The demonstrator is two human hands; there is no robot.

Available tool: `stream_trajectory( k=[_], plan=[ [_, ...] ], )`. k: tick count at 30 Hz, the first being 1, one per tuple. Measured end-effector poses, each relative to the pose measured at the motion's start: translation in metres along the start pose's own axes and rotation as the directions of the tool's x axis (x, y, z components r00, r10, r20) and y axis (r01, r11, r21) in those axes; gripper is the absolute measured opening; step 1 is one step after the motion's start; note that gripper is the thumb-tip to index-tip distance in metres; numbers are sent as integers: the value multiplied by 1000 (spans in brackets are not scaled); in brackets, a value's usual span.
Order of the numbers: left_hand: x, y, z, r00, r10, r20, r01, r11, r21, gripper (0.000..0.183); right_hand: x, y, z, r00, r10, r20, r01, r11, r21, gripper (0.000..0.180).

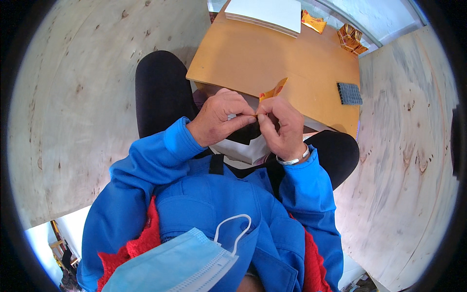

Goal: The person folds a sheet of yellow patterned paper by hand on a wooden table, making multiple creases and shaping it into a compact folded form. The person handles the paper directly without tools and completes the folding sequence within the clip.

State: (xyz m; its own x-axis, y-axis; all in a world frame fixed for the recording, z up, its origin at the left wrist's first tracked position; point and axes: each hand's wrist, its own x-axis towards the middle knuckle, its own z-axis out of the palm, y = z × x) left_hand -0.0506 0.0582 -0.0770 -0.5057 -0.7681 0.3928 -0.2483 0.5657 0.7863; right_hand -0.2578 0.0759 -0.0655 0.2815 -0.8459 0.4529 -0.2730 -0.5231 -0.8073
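A small orange-yellow printed packet (273, 92) sticks up above the knuckles of my right hand (282, 126), whose thumb and index finger grip it. Close beside it, my left hand (224, 115) pinches a thin bit of the same orange material between thumb and fingertip. Both sets of fingertips nearly meet, just off the near edge of a tan wooden table (262, 62). My fingers hide most of the packet's lower part. Below the hands, a white surface (242, 149) partly shows between my knees.
A stack of white sheets or boards (264, 14) lies at the table's far side. Near it are another orange packet (313, 22) and a bundle of folded orange packets (352, 39). A dark grey ridged pad (349, 93) sits at the right edge. Wooden panels (91, 95) flank both sides.
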Motion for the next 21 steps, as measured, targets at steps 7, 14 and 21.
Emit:
stream_trajectory(
  k=[7,14,21],
  plan=[
    [-3,-1,1,999,46,-23,-46,998,31,8,1,1,7,999,-52,-3,52,997,-50,10],
    [-7,2,-4,999,24,-35,-23,999,25,7,4,5,4,987,-139,-78,130,986,-104,24],
    [-13,-5,-31,962,-264,-66,166,760,-628,16,13,25,-25,913,185,-363,-163,982,91,58]
  ],
)
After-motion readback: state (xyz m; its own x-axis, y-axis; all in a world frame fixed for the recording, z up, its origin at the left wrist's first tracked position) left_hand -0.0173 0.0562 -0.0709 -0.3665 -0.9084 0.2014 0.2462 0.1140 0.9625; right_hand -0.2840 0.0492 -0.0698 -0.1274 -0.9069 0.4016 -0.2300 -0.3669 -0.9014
